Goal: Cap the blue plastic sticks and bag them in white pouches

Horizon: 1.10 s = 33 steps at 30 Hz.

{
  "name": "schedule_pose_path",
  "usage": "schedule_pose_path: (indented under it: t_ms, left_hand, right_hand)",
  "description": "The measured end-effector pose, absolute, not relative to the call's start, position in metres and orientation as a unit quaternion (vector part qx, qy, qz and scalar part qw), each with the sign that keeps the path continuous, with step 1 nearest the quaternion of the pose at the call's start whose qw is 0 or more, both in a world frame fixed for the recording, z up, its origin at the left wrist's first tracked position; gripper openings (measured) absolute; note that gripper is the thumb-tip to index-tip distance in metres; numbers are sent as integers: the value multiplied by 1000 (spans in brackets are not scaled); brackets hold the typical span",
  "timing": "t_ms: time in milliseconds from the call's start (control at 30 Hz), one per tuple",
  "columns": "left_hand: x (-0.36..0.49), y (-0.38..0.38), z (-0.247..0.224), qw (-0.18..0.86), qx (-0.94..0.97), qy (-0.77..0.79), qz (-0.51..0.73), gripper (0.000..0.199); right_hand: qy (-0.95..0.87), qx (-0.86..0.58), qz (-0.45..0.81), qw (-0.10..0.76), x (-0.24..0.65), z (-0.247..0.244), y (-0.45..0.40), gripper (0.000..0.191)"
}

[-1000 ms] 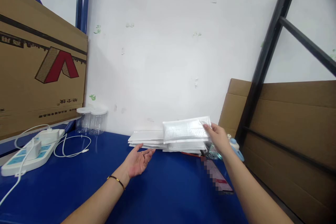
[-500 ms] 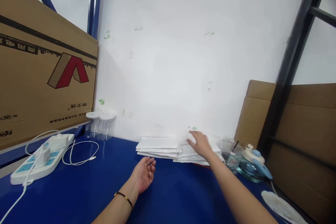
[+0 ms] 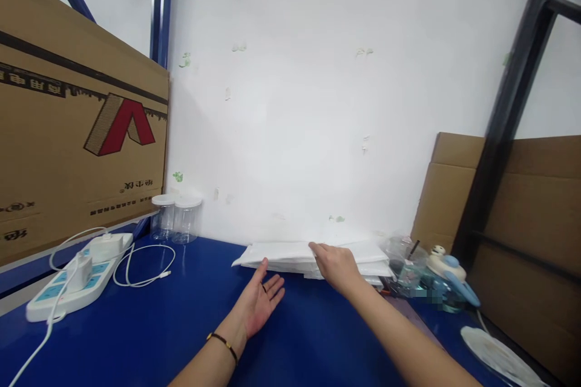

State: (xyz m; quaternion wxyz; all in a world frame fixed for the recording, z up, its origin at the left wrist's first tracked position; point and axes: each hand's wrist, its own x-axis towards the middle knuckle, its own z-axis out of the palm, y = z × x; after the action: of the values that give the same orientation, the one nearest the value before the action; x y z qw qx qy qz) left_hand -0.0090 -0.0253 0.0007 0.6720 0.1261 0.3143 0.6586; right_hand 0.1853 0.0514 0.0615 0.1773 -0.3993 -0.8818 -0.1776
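Note:
Two low stacks of flat white packets lie against the wall at the back of the blue table. My right hand (image 3: 336,267) pinches the right end of the top white packet (image 3: 279,251) on the left stack; the fingertips are partly hidden behind it. That packet looks slightly raised and tilted over the ones beneath. Partly behind my right hand is the right stack of packets (image 3: 373,254). My left hand (image 3: 259,307), palm turned up and inward, has its fingers apart and holds nothing. It is just in front of the left stack.
At left are a white power strip (image 3: 79,278) with a cable, two clear lidded jars (image 3: 185,224) and a large cardboard box (image 3: 82,133). At right stand a plastic cup (image 3: 408,272), a blue-and-white object (image 3: 451,275) and a white round item (image 3: 497,354).
My right hand has come down and left from above the right stack onto the left stack's top packet, taking hold of it. My left hand has moved slightly right, its fingers opening.

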Motion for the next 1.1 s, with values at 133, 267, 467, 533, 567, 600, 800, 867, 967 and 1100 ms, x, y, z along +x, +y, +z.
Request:
schedule_pose_path:
  t_ms: [133,267,467,533,567,600,800,867,967,1100]
  left_hand:
    - [-2,-25,-2,618,156,271,722,40]
    - [11,-26,-5,561,211,301,742,54]
    - [27,-37,12,492,326,315,743,61]
    - [31,-40,23,474,363,316,737,64]
    - [32,-40,29,465,378,317,735,64]
    - [33,-40,34,457,389,318,734,65]
    - [27,-37,69,436,411,318,734,68]
    - [21,-36,81,420,427,334,728,68]
    - [9,-34,97,388,460,355,715,68]
    - [-2,-34,115,358,496,383,692,72]
  right_hand:
    - [-929,-297,-97,199,233,27,2,40]
    - [-935,-320,20,154,256,-4,-26,40]
    - [-851,-433,224,197,269,-28,-15,119]
    - [-841,-438,244,204,271,-33,-9,123]
    - [-841,-438,245,204,271,-35,-7,123]
    - [-841,-438,243,203,270,-37,-6,122]
    - [-845,-448,227,186,266,-34,-7,108]
    - [-850,-433,229,191,266,-33,-7,100]
    - [-859,-412,227,200,266,-31,-7,87]
    - [-866,-402,221,199,267,-31,-7,76]
